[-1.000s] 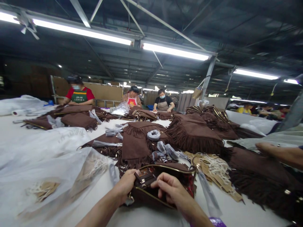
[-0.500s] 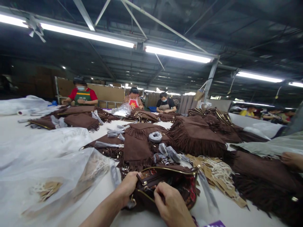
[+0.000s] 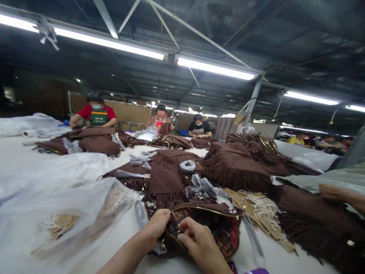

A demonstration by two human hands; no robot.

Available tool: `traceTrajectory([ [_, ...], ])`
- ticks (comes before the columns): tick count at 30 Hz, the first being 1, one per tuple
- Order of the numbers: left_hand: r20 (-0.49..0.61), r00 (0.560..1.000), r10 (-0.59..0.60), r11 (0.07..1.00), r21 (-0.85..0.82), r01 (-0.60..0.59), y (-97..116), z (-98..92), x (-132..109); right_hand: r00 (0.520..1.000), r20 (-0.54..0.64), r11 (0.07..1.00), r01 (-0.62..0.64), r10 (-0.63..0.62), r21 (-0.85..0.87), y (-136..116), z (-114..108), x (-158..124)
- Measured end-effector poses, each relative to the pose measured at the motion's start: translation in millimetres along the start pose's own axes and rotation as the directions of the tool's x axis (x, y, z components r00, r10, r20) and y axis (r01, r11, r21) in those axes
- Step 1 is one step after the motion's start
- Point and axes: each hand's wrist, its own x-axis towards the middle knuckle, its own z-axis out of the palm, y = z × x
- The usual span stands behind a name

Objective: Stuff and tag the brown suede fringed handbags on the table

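A brown suede fringed bag [image 3: 219, 224] with a gold zipper and patterned lining lies open on the white table [image 3: 125, 228] right in front of me. My left hand [image 3: 155, 226] grips the bag's left end at the zipper. My right hand [image 3: 196, 239] is closed in a pinch on a small part at the bag's opening, beside the left hand. Both hands touch the bag.
Piles of brown fringed bags [image 3: 234, 163] cover the table. Clear plastic bags [image 3: 65, 205] with tags lie left, tan tags with strings [image 3: 256, 205] right. Another person's hand [image 3: 339, 194] rests at right. Three people [image 3: 97, 112] work at the far side.
My right hand has moved left and up toward the left hand at the bag's opening. The view has tilted slightly; the other person's hand at right has drawn back a little.
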Motion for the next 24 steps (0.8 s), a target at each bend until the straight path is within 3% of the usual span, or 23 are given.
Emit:
traceTrajectory([
  [3, 0.000, 1.000, 0.009, 1.000, -0.025, -0.009, 0, 0.1, -1, 0.998, -0.057, 0.998, -0.019, 0.015, -0.060, 1, 6, 0],
  [8, 0.013, 1.000, 0.015, 0.998, -0.061, -0.014, -1, -0.9, -1, 0.981, -0.150, 0.942, 0.065, -0.121, -0.330, 6, 18, -2],
  [16, 0.043, 0.999, 0.032, 0.999, -0.041, -0.030, -4, -2.3, 1, 0.973, -0.165, 0.809, 0.034, -0.161, -0.587, 12, 30, 0],
  [24, 0.040, 0.999, 0.036, 0.999, -0.002, -0.036, -2, -2.0, -2, 0.953, -0.165, 0.740, 0.083, -0.255, -0.667, 28, 36, 0],
])
